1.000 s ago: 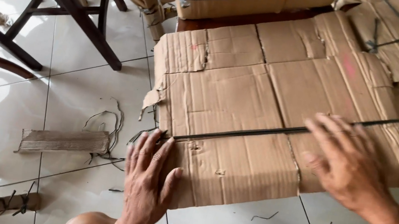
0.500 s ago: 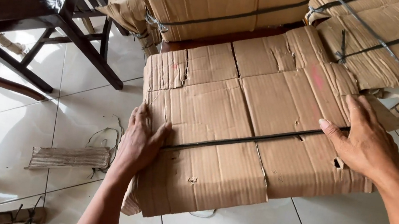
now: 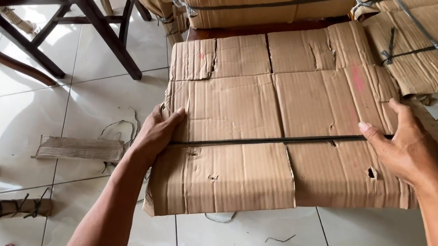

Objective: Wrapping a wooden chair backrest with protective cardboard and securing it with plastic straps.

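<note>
White floor tiles [image 3: 20,124] carry a flattened cardboard bundle [image 3: 265,131], its black strap [image 3: 275,142] not yet removed, gripped at its left edge by the left hand [image 3: 157,133] and at the strap's right end by the right hand [image 3: 406,150].

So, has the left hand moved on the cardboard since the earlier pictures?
Yes. The left hand has moved from the near edge of the flat cardboard, below the black strap, up to the cardboard's left edge at the strap's end.
</note>
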